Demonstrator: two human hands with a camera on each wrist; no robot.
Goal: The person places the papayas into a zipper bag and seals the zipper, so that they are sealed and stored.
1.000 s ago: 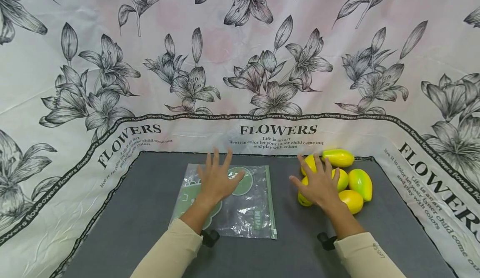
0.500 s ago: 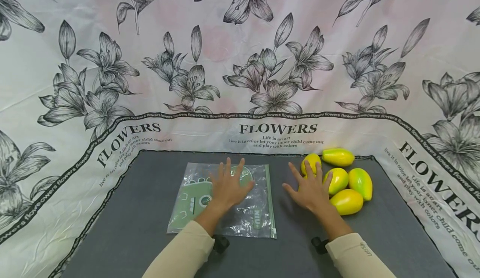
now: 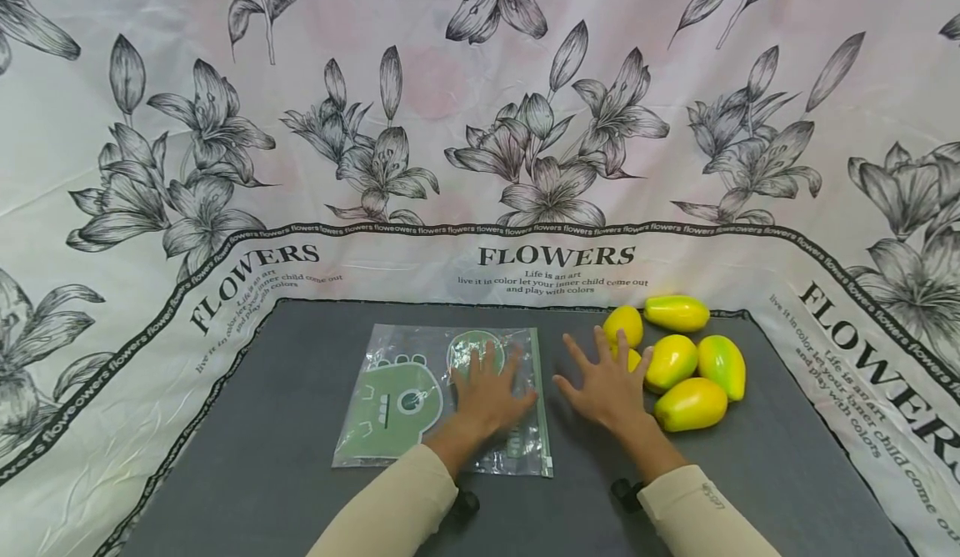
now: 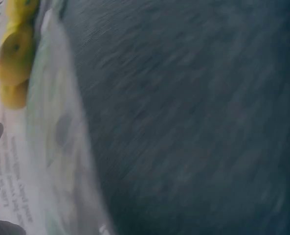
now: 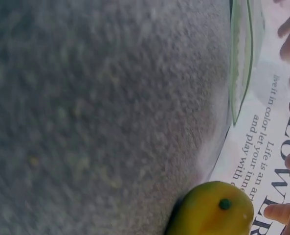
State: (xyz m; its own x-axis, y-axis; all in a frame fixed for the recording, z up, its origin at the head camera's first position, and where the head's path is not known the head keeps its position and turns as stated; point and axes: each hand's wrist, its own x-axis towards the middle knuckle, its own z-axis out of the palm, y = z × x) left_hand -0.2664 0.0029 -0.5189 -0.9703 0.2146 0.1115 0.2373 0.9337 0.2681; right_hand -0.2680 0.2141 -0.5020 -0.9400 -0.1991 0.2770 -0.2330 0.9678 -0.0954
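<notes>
A clear zip bag (image 3: 401,411) with green printed shapes lies flat in the middle of the grey table. Over its right half hangs my left hand (image 3: 487,398), palm down, fingers spread and holding nothing. Several yellow mangoes (image 3: 690,404), one partly green, lie grouped to the right. My right hand (image 3: 609,386) is just left of them, fingers spread, overlapping one mango in the head view. The bag (image 4: 61,147) shows blurred in the left wrist view. In the right wrist view a mango (image 5: 213,210) sits below the fingertips (image 5: 280,213) at the edge.
A white cloth (image 3: 420,282) with black flower prints and lettering rises behind the table (image 3: 255,424) and along its sides. The bag's green zip edge (image 3: 542,407) faces the mangoes across a strip of grey table. Dark wrist camera mounts (image 3: 627,495) sit beneath both forearms.
My left hand has moved right across the bag, uncovering its left print. My right hand has shifted left, so more mangoes show. Bag and mangoes have stayed in place.
</notes>
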